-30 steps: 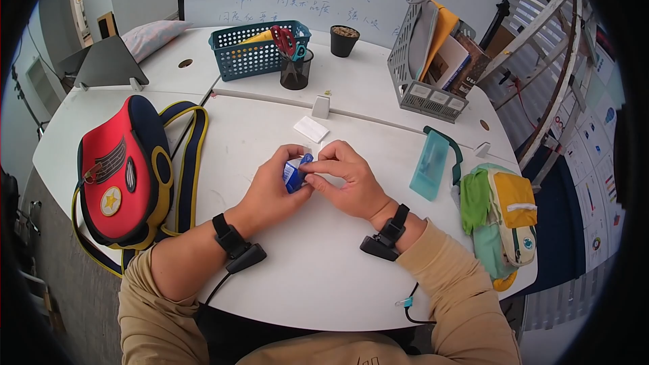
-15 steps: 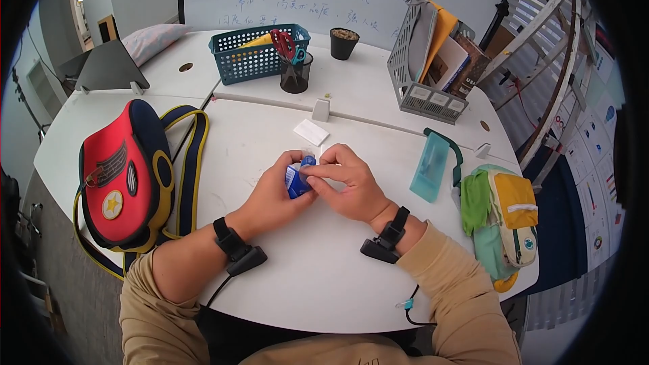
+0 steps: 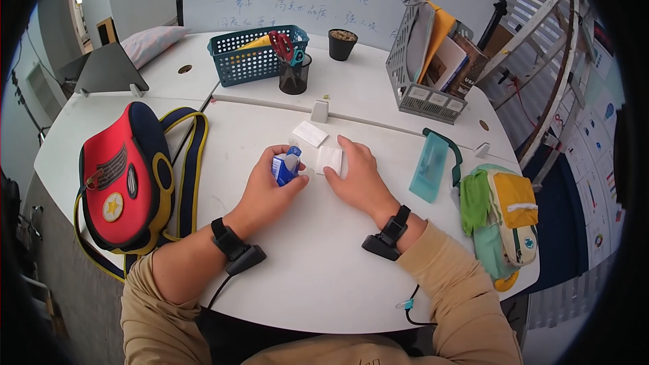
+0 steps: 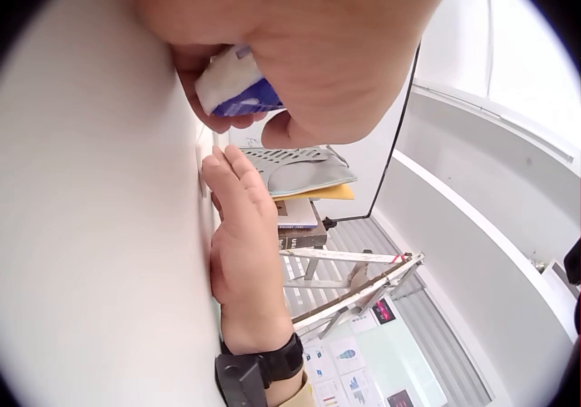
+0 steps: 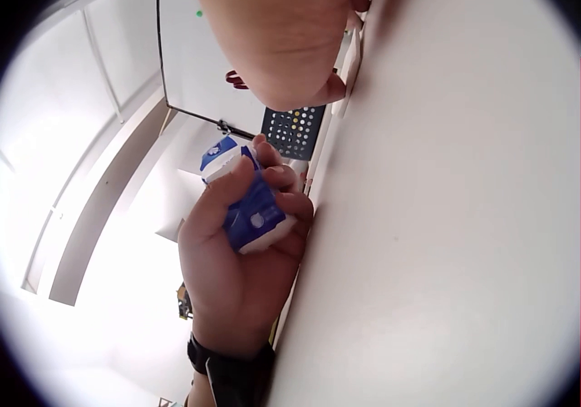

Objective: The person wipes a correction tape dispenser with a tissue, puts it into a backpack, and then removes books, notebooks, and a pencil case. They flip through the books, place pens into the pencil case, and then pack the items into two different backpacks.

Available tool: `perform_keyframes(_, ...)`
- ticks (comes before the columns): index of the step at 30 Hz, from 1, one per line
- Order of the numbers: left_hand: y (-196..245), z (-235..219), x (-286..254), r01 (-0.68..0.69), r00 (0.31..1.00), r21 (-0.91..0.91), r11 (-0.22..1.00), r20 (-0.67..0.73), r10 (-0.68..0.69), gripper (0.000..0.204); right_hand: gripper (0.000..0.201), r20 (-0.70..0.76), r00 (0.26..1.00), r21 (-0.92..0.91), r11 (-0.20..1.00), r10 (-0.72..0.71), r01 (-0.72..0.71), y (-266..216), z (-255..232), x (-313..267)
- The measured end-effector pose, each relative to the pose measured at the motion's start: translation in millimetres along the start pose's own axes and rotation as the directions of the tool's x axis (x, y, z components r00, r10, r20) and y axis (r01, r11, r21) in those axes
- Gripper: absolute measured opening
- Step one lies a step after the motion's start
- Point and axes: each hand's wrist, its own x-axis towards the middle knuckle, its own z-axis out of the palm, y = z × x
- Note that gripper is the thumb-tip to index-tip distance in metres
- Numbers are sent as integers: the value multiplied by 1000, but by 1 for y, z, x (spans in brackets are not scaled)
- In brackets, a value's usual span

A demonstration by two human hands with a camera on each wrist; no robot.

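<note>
A small blue-and-white tissue pack point(image 3: 282, 174) is gripped in my left hand point(image 3: 266, 192), thumb on the near side and fingers behind. The right wrist view shows the blue wrapper point(image 5: 259, 209) with white at both ends. Across from it, my right hand point(image 3: 359, 179) lies beside a folded white tissue point(image 3: 330, 159) on the table, thumb at its near edge and fingers along its right side. The left wrist view shows those right-hand fingers extended low by the tabletop. Another folded white tissue point(image 3: 310, 134) lies just beyond, to the left.
A red toy-like bag point(image 3: 111, 176) lies at the left; a pale backpack point(image 3: 503, 220) and a teal case point(image 3: 430, 167) lie at the right. Behind are a perforated basket point(image 3: 226, 67), a pen cup point(image 3: 293, 80), a plant pot point(image 3: 343, 44) and a grey file holder point(image 3: 426, 100).
My hands have parted. The right hand has left the tissue pack and moved slightly right, uncovering the nearer tissue. The left hand has shifted a little left with the pack.
</note>
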Motion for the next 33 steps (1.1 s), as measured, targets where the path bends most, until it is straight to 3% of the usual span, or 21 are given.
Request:
perform_keyframes(6,2,-4,1,99,994,-280,955,73,-82,51,69,94,996,100,995,4,-14,-10,-15,3)
perform_keyframes(12,0,-4,3,74,997,-364,928,60,-56,52,64,40,996,433,897,82,-92,-13,-14,5)
perform_keyframes(15,-4,-5,7,143,990,-471,871,63,-129,54,53,-74,997,536,843,0,40,-7,-3,10)
perform_keyframes(18,-2,-5,9,191,981,-542,819,67,-184,53,39,-140,990,731,674,-3,106,-7,-2,13)
perform_keyframes(21,-10,-9,9,185,982,-598,780,143,-124,51,30,-107,993,858,509,47,69,-12,-3,10)
perform_keyframes(24,-13,-11,11,210,975,-584,784,188,-121,47,32,-55,998,837,544,-7,50,-19,-11,7)
perform_keyframes(27,-11,-7,10,237,970,-527,817,182,-163,48,31,-46,999,880,473,-19,50,-28,-11,4)
perform_keyframes(30,-4,-6,6,254,961,-445,859,216,-172,50,26,70,996,892,451,-62,-34,-22,-10,2)
perform_keyframes(33,-5,-8,7,240,951,-403,883,280,-131,51,21,9,991,872,487,-133,57,-19,-4,4)
